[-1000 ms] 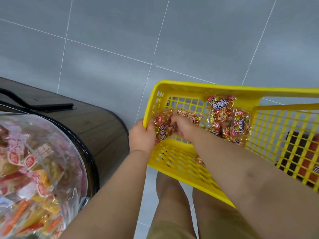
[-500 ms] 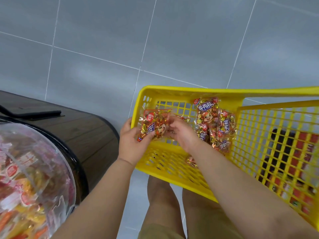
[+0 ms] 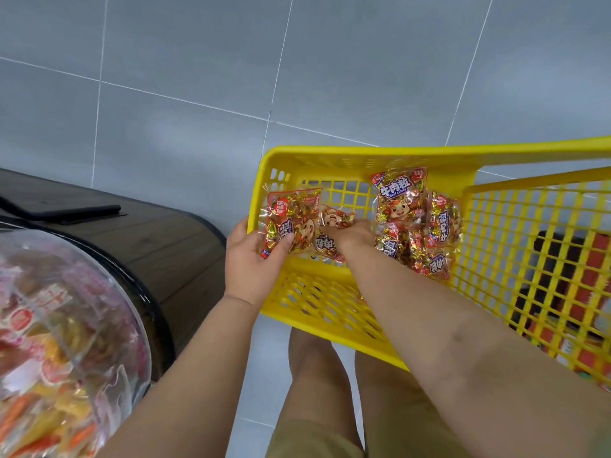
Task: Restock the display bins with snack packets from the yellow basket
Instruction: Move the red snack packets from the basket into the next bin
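Note:
A yellow basket (image 3: 367, 158) of plastic mesh is tilted toward me over my legs. Several red-and-gold snack packets (image 3: 401, 196) lie against its far wall. My left hand (image 3: 253, 259) is at the basket's left end, thumb over a packet (image 3: 291, 219) that it holds. My right hand (image 3: 347, 238) reaches inside the basket and grips another packet (image 3: 334, 221); its fingers are partly hidden by the wrapper. At the lower left a clear round display bin (image 3: 66, 342) holds several orange and red packets.
A dark wooden display stand (image 3: 158, 246) with a black rim curves behind the clear bin. Grey floor tiles (image 3: 198, 61) fill the upper view. Red and black goods (image 3: 582, 292) show through the basket's right mesh. My bare legs (image 3: 317, 375) are below the basket.
My left hand let go of the basket's rim and took a packet under its thumb. My right hand stayed in the basket among the packets. The view shifted slightly.

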Available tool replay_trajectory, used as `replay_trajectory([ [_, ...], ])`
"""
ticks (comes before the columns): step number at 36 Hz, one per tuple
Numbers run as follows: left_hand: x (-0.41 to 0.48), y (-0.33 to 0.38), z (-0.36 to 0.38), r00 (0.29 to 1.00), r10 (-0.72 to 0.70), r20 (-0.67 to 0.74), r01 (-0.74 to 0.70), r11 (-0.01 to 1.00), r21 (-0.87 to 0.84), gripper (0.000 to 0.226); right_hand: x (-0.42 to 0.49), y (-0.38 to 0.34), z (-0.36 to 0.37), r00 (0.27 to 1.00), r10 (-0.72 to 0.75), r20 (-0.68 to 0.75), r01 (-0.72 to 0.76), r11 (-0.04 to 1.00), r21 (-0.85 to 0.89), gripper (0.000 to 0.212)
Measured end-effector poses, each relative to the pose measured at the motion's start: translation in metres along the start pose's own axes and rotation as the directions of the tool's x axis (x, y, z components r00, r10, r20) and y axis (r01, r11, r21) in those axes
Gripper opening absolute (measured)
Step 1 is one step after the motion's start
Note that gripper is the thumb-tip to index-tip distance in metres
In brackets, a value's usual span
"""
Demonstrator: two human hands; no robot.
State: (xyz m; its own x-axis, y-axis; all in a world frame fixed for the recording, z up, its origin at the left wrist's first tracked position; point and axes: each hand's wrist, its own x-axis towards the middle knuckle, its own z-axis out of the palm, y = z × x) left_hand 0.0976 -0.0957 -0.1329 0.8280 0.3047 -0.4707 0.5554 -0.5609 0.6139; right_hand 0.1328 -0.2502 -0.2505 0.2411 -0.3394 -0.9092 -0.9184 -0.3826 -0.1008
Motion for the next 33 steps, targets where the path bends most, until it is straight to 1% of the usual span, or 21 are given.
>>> replay_trajectory([
  [4, -0.005, 0.004, -0.006, 0.999, -0.028, -0.025, 0.028, 0.999, 0.019, 0.024, -0.009, 0.009, -0.018, 0.995, -0.072, 0.068, 0.072, 0.997, 0.01, 0.085],
  [6, -0.009, 0.009, -0.009, 0.999, -0.014, -0.036, 0.016, 0.999, 0.037, 0.023, -0.017, 0.019, -0.038, 0.994, -0.088, 0.07, 0.079, 0.989, 0.123, 0.084],
  [9, -0.018, 0.023, -0.014, 0.995, 0.032, -0.09, -0.027, 0.998, 0.061, 0.02, -0.04, 0.037, -0.08, 0.996, -0.068, 0.058, 0.046, 0.946, 0.322, 0.091],
  [10, -0.021, 0.028, -0.015, 0.991, 0.067, -0.118, -0.058, 0.995, 0.081, 0.02, -0.05, 0.042, -0.095, 0.993, -0.078, 0.093, 0.03, 0.9, 0.435, 0.09],
  [12, -0.028, 0.04, -0.014, 0.98, 0.118, -0.163, -0.098, 0.988, 0.123, 0.024, -0.067, 0.047, -0.121, 0.956, -0.18, 0.232, -0.02, 0.747, 0.664, 0.076],
  [14, -0.032, 0.052, -0.015, 0.982, 0.126, -0.14, -0.122, 0.992, 0.041, 0.025, -0.085, 0.048, -0.139, 0.88, -0.319, 0.352, -0.068, 0.649, 0.758, 0.057],
  [15, -0.035, 0.059, -0.015, 0.99, 0.092, -0.106, -0.098, 0.994, -0.052, 0.017, -0.093, 0.048, -0.144, 0.847, -0.365, 0.387, -0.08, 0.632, 0.771, 0.053],
  [16, -0.038, 0.065, -0.014, 0.998, 0.039, -0.039, -0.045, 0.988, -0.145, 0.005, -0.1, 0.046, -0.147, 0.819, -0.402, 0.409, -0.082, 0.624, 0.777, 0.052],
  [17, -0.039, 0.069, -0.012, 1.0, -0.009, 0.029, 0.015, 0.976, -0.217, 0.01, -0.105, 0.045, -0.149, 0.802, -0.424, 0.421, -0.08, 0.622, 0.779, 0.052],
  [19, -0.044, 0.075, -0.007, 0.986, -0.033, 0.164, 0.075, 0.964, -0.256, 0.015, -0.112, 0.039, -0.149, 0.779, -0.441, 0.445, -0.079, 0.635, 0.768, 0.051],
  [21, -0.047, 0.081, -0.001, 0.969, -0.04, 0.243, 0.113, 0.949, -0.294, 0.007, -0.114, 0.033, -0.147, 0.762, -0.442, 0.473, -0.084, 0.656, 0.75, 0.059],
  [22, -0.049, 0.084, 0.002, 0.966, -0.058, 0.254, 0.138, 0.941, -0.309, 0.024, -0.113, 0.03, -0.146, 0.759, -0.437, 0.483, -0.092, 0.662, 0.743, 0.069],
  [23, -0.05, 0.085, 0.003, 0.959, -0.074, 0.272, 0.164, 0.931, -0.327, 0.049, -0.111, 0.029, -0.145, 0.762, -0.426, 0.488, -0.104, 0.664, 0.741, 0.081],
  [24, -0.051, 0.087, 0.004, 0.946, -0.096, 0.31, 0.212, 0.906, -0.367, 0.061, -0.108, 0.029, -0.144, 0.766, -0.418, 0.488, -0.102, 0.67, 0.735, 0.09],
  [25, -0.05, 0.087, 0.004, 0.929, -0.133, 0.344, 0.28, 0.863, -0.421, 0.06, -0.104, 0.029, -0.143, 0.771, -0.416, 0.483, -0.086, 0.683, 0.726, 0.096],
  [26, -0.05, 0.086, 0.004, 0.906, -0.169, 0.388, 0.349, 0.816, -0.46, 0.053, -0.101, 0.03, -0.143, 0.773, -0.414, 0.481, -0.058, 0.708, 0.704, 0.101],
  [27, -0.048, 0.084, 0.004, 0.882, -0.184, 0.435, 0.4, 0.779, -0.483, 0.047, -0.098, 0.03, -0.142, 0.772, -0.409, 0.486, -0.029, 0.742, 0.67, 0.107],
  [28, -0.046, 0.081, 0.004, 0.864, -0.175, 0.471, 0.417, 0.773, -0.478, 0.047, -0.096, 0.031, -0.141, 0.773, -0.396, 0.496, 0.003, 0.784, 0.621, 0.115],
  [30, -0.042, 0.076, 0.007, 0.853, -0.132, 0.505, 0.377, 0.824, -0.423, 0.054, -0.094, 0.032, -0.138, 0.787, -0.359, 0.501, 0.085, 0.868, 0.49, 0.131],
  [31, -0.04, 0.075, 0.008, 0.848, -0.138, 0.511, 0.377, 0.835, -0.401, 0.059, -0.093, 0.031, -0.136, 0.801, -0.345, 0.49, 0.134, 0.9, 0.415, 0.134],
  [33, -0.036, 0.075, 0.011, 0.828, -0.175, 0.532, 0.425, 0.815, -0.395, 0.068, -0.09, 0.033, -0.129, 0.822, -0.351, 0.448, 0.243, 0.929, 0.28, 0.137],
])
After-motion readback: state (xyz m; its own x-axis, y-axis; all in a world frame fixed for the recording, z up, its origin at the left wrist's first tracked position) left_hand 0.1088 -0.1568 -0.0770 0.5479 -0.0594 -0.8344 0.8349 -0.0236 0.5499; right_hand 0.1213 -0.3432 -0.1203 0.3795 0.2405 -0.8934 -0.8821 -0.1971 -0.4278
